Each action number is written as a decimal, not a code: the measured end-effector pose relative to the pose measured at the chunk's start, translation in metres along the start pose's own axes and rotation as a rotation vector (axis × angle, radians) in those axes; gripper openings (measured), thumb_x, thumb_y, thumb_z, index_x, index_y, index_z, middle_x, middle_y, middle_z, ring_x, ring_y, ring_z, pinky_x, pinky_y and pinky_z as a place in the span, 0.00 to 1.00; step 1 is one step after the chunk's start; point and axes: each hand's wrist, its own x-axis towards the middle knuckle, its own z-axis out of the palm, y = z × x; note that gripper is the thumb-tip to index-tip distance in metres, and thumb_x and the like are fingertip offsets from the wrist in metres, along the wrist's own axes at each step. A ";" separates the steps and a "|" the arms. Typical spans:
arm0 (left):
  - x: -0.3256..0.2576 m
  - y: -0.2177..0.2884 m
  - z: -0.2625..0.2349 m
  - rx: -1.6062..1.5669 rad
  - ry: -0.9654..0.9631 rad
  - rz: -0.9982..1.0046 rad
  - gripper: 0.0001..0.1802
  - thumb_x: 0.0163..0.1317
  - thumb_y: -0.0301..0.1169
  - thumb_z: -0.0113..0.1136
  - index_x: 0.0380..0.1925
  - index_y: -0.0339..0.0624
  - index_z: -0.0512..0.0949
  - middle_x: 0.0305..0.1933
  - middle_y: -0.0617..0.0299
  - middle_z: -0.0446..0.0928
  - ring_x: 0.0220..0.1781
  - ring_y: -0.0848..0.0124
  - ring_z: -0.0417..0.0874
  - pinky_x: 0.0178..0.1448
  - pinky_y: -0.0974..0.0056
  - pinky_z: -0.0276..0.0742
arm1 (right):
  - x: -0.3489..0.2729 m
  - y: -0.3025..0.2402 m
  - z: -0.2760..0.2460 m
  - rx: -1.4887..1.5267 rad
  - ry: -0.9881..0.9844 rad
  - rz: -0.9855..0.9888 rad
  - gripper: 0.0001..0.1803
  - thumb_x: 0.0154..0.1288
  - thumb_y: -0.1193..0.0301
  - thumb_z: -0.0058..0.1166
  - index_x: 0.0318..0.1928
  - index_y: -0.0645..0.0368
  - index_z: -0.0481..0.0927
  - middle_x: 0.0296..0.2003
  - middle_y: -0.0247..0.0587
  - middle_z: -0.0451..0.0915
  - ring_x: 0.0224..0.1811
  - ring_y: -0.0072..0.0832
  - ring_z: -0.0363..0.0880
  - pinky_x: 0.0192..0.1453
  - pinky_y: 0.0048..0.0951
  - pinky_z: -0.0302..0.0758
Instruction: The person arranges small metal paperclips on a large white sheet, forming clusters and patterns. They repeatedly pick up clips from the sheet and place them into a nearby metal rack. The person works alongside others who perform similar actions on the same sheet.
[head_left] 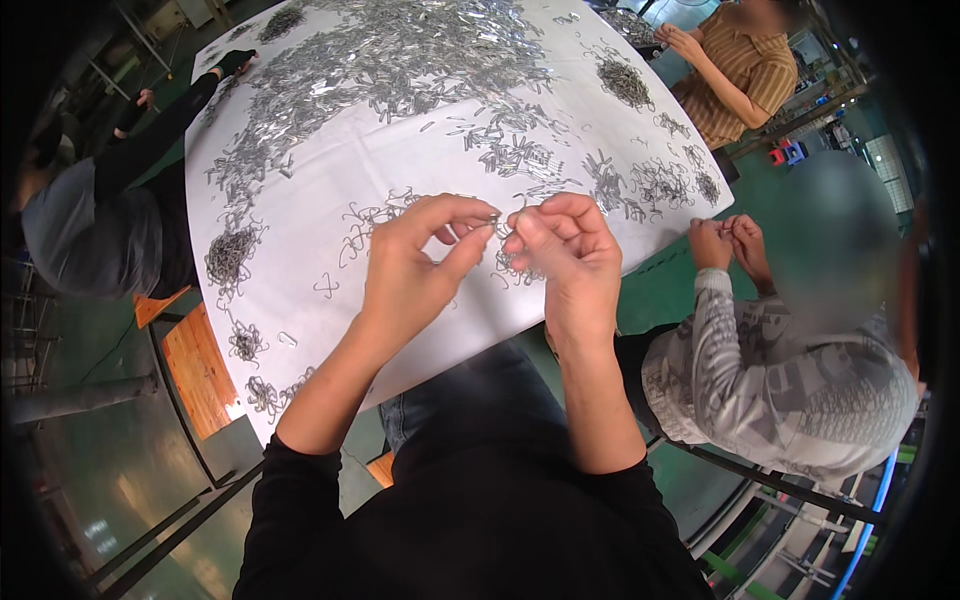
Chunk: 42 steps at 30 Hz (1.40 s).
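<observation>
Pinching a small metal clip (495, 218) between thumb and forefinger of the left hand (415, 265), fingers nearly closed; meeting it with the right hand (565, 260), fingertips curled shut. Hovering above the white table (330, 190), long axis lying roughly left to right, exact pointing too small to tell.

White-covered table (330, 190), orange wooden stool (200, 370), green floor (660, 290)

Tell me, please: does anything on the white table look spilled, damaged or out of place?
Nothing stands out. Small metal clips lie in loose heaps across the white table, with tangled wire pieces near its edges. Both hands, left and right, pinch one small piece between them.
</observation>
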 end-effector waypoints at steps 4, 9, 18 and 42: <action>-0.015 0.012 0.012 0.056 -0.009 0.072 0.12 0.54 0.21 0.63 0.41 0.42 0.82 0.32 0.62 0.82 0.32 0.71 0.79 0.37 0.69 0.73 | -0.018 -0.006 -0.005 -0.022 0.039 -0.102 0.10 0.62 0.80 0.58 0.41 0.63 0.72 0.34 0.46 0.80 0.32 0.25 0.81 0.36 0.23 0.79; -0.034 0.024 0.032 0.082 -0.013 0.121 0.17 0.55 0.22 0.63 0.47 0.43 0.79 0.34 0.62 0.82 0.34 0.70 0.80 0.39 0.67 0.74 | -0.038 -0.014 -0.016 -0.025 0.067 -0.202 0.09 0.62 0.81 0.58 0.40 0.65 0.72 0.35 0.47 0.80 0.33 0.25 0.81 0.38 0.24 0.80; -0.053 0.013 0.032 -0.048 0.087 0.021 0.14 0.60 0.22 0.60 0.48 0.39 0.78 0.44 0.58 0.81 0.44 0.73 0.81 0.43 0.70 0.75 | -0.059 -0.055 -0.046 -0.129 0.081 -0.363 0.12 0.63 0.80 0.58 0.46 0.69 0.75 0.35 0.43 0.80 0.33 0.24 0.81 0.39 0.23 0.79; -0.018 0.000 0.059 -0.291 -0.511 -0.017 0.09 0.67 0.22 0.52 0.45 0.31 0.76 0.47 0.58 0.78 0.49 0.72 0.77 0.56 0.68 0.71 | -0.314 -0.206 -0.070 -0.586 1.061 -0.832 0.11 0.61 0.77 0.59 0.44 0.65 0.81 0.32 0.37 0.83 0.29 0.20 0.80 0.35 0.22 0.78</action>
